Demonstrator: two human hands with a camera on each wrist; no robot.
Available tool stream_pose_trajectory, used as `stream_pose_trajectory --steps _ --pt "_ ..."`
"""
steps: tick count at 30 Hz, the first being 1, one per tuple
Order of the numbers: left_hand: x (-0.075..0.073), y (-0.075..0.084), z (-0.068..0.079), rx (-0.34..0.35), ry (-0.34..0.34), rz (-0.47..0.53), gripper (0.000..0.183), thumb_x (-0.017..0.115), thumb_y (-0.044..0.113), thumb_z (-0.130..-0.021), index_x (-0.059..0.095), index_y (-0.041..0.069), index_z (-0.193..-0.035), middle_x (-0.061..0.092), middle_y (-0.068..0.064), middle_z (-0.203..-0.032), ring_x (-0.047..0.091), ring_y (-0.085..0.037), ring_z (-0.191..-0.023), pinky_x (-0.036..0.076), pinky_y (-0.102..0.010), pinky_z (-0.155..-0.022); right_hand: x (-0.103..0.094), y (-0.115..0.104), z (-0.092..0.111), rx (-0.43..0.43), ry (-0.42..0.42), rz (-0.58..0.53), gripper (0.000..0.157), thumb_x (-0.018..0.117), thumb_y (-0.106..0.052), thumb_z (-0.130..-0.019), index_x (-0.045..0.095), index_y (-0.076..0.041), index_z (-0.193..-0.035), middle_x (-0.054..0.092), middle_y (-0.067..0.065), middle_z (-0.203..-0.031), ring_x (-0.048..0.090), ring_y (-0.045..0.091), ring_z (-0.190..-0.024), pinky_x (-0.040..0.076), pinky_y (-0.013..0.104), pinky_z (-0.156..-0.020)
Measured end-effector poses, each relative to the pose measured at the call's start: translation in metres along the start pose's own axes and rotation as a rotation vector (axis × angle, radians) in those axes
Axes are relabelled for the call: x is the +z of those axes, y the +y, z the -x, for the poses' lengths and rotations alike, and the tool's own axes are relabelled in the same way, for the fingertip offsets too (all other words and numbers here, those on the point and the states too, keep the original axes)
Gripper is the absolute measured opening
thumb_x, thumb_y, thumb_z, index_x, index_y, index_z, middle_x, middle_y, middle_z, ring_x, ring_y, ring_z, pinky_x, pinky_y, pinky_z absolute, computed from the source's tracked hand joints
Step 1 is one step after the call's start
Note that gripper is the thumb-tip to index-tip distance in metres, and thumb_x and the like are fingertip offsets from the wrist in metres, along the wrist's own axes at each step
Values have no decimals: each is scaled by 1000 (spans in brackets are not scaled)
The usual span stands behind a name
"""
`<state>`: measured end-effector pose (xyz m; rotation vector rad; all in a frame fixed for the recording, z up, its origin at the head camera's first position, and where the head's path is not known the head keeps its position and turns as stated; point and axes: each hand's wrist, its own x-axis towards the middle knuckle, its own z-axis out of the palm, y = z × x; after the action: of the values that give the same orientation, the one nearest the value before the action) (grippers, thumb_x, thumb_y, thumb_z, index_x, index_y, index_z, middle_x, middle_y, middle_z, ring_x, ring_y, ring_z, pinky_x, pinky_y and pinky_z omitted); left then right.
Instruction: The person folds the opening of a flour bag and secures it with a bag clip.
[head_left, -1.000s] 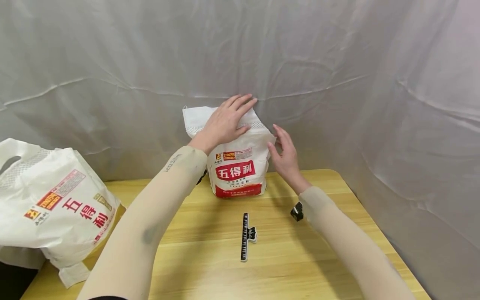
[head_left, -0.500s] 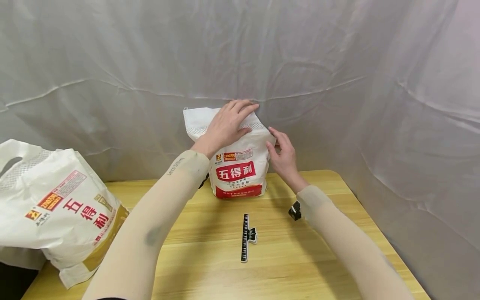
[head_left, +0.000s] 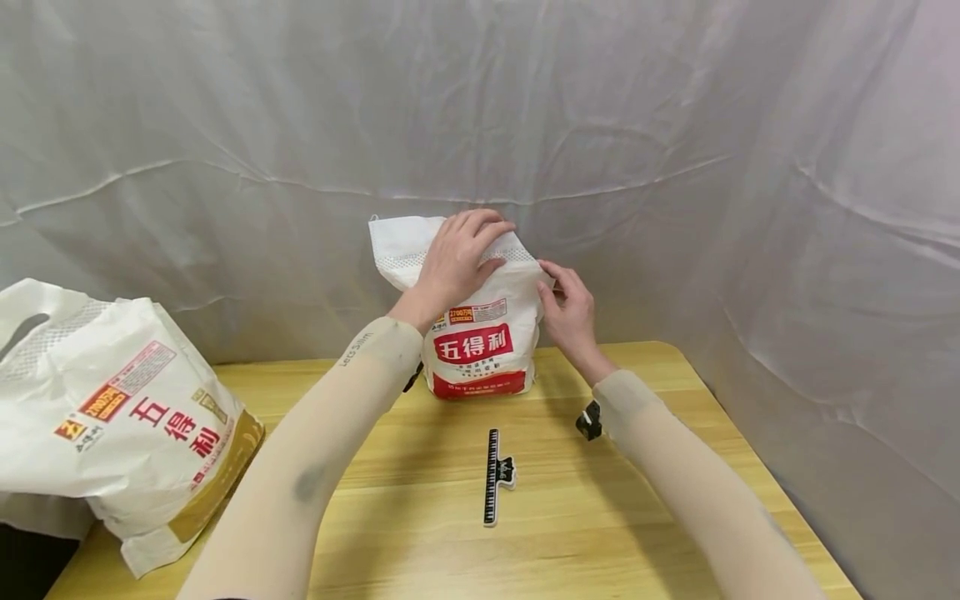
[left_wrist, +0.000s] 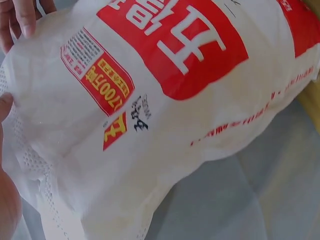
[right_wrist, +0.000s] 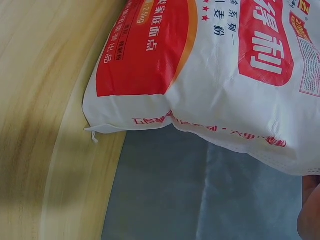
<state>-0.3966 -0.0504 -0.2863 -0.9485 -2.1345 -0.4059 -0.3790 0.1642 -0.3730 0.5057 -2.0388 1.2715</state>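
Observation:
A white flour bag (head_left: pixel 480 358) with red lettering stands upright at the back of the table. My left hand (head_left: pixel 456 260) lies across its upper front, fingers bent at the top edge and thumb spread. In the left wrist view, that thumb (left_wrist: pixel 5 106) touches the perforated strip. At the bag's upper right side, my right hand (head_left: pixel 573 315) pinches the edge between thumb and fingers. The right wrist view shows only part of this hand (right_wrist: pixel 310 212) at the lower right, against the bag (right_wrist: pixel 220 95). The left fingertips are partly hidden behind the bag's top.
On the wooden table (head_left: pixel 420 533) lies a long black-and-white clip (head_left: pixel 491 479) with a piano-key pattern, in front of the bag. A second white flour bag (head_left: pixel 120 400), with a cut-out handle, leans at the left. Grey cloth (head_left: pixel 675 208) hangs close behind and to the right.
My left hand has slid a little down the bag and its fingers have bent more. My right thumb and fingers have closed in on the bag's right edge.

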Motion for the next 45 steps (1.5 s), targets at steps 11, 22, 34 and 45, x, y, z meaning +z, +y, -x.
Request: stream_pose_trajectory --steps 11,22,34,45 --pt "3 8 -3 -13 174 69 15 73 11 -98 74 9 -113 71 -9 -113 65 -29 -108 47 -43 -102 0 1 -1 4 49 4 22 65 -5 -102 71 2 -122 66 20 -112 65 30 -96 51 20 -81" --pt "-1 6 -3 -30 148 112 6 77 8 -94 78 7 -100 68 -9 -101 64 -30 -98 47 -45 -96 1 -4 -3 51 30 -24 21 69 -10 -101 70 4 -116 65 19 -111 64 27 -95 53 22 -81" --pt "-9 6 -5 -74 103 96 8 77 10 -94 76 10 -102 76 -3 -102 70 -23 -103 45 -44 -103 1 -3 -6 22 56 -2 17 71 -6 -98 71 5 -111 67 19 -105 66 28 -90 53 19 -78" --pt "-16 3 -5 -132 46 121 5 79 12 -93 79 13 -98 75 -2 -100 69 -22 -102 42 -44 -106 0 -3 -6 -52 71 47 13 74 -3 -96 72 6 -104 67 19 -100 67 30 -85 50 15 -74"
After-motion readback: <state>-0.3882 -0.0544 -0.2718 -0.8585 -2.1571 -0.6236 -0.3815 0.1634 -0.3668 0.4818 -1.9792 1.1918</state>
